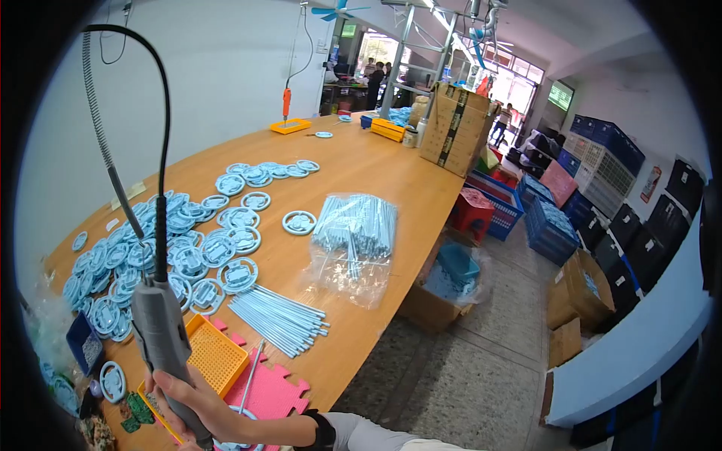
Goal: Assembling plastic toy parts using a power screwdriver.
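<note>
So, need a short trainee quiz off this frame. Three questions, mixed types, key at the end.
1. What is the right hand gripping?
2. True or false: every one of the light-blue rods is inside the clear bag.
3. What colour is the foam mat with the puzzle-cut edge?
A) green
B) pink
C) black

Key:
1. A grey corded power tool.
2. False: a fan of loose rods lies on the tabletop, outside the bag.
3. B
</note>
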Demonstrator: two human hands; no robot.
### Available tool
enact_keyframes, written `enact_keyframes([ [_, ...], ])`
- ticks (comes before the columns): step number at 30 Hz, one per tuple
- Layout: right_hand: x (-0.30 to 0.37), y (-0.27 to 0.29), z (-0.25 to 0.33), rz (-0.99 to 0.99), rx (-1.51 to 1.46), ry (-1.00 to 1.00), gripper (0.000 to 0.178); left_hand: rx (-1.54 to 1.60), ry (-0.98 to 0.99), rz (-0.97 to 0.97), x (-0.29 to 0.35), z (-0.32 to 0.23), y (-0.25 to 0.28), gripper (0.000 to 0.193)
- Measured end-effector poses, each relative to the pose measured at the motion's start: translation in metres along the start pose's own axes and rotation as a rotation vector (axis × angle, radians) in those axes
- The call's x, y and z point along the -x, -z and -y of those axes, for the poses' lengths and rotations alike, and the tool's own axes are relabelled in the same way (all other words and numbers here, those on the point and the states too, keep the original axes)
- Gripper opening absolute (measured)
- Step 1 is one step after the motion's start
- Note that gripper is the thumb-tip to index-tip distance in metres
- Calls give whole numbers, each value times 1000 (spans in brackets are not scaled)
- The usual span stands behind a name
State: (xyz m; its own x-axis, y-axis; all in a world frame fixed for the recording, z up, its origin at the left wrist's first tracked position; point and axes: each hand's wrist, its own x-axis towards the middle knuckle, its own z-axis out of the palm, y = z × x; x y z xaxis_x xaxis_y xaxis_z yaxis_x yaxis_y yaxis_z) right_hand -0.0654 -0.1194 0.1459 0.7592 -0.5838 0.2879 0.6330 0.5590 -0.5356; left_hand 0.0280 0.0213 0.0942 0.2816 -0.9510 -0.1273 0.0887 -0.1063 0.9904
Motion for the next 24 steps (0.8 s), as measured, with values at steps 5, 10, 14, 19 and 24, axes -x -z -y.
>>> enact_keyframes([
  [5, 5, 8, -17, -99, 116, 248, 38, -898, -519, -377, 3, -20, -31, 9],
  [10, 8, 8, -7, 56, 66, 154, 42, -505, -302, -198, 8, -15, -19, 10],
  [14, 10, 4, -3, 150, -166, -50, 45, -120, 17, 97, 11, 5, 3, 12],
  [19, 6, 5, -18, 225, -367, -174, 45, 113, 119, 218, 12, 8, 2, 14],
  [24, 7, 1, -17, 188, -190, -143, 43, 168, 133, 191, 20, -7, -19, 16],
])
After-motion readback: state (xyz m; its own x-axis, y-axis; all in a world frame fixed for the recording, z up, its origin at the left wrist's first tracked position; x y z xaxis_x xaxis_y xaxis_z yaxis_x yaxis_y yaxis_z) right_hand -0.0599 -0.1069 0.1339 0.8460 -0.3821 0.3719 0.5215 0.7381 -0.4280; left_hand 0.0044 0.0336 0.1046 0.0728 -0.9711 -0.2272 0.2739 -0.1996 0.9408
